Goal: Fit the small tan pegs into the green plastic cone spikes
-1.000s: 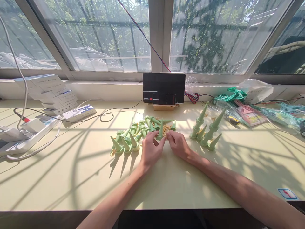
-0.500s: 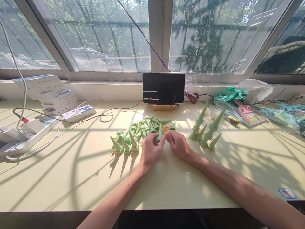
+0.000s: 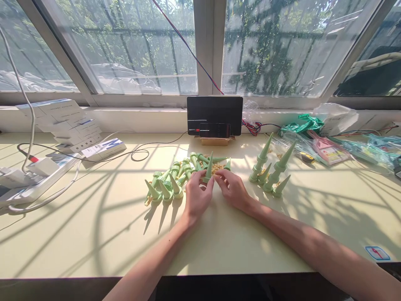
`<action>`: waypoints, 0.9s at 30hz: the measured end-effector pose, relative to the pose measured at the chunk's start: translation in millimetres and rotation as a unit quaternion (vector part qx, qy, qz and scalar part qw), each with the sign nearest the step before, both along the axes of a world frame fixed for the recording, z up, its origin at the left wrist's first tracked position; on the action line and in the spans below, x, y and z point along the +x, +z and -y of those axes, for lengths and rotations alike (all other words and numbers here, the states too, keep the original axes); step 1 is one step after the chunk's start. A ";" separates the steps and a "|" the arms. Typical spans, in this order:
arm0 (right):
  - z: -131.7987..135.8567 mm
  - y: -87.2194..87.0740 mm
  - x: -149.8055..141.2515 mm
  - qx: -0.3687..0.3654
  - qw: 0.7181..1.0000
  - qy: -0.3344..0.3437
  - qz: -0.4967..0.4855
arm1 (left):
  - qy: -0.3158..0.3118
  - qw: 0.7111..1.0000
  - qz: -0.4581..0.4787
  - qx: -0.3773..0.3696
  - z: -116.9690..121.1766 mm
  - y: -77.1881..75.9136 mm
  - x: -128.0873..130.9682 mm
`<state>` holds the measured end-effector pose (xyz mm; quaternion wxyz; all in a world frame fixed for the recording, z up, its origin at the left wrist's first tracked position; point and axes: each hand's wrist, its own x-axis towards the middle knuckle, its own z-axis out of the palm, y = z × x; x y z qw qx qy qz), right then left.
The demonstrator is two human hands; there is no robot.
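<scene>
My left hand [image 3: 199, 193] is closed round the base of a green plastic spike [image 3: 209, 168], which stands point up between thumb and fingers. Close beside it, my right hand [image 3: 233, 187] has its thumb and fingertips pinched together near the spike's base. Whatever those fingertips hold is too small to make out. Behind and left of my hands lies a pile of green spikes [image 3: 175, 169], with small yellowish pieces [image 3: 216, 167] among it. Three upright spikes [image 3: 166, 191] form a row at the pile's front.
To the right stand several green spikes [image 3: 275, 175], some stacked tall. A tablet [image 3: 214, 110] with a phone before it leans at the back. White boxes [image 3: 67, 121] and a power strip [image 3: 37, 184] occupy the left; plastic bags [image 3: 328, 146] lie far right.
The green spike in my left hand has risen slightly and shows more above the fingers. My right hand has shifted a little, staying close to the spike's base.
</scene>
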<state>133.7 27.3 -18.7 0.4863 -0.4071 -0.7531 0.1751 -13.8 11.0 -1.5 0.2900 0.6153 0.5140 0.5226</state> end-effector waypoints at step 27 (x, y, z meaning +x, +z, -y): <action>-2.4 -4.3 1.4 -0.015 0.998 0.004 -0.067 | -0.083 0.989 0.086 -0.083 -1.3 -1.5 -0.9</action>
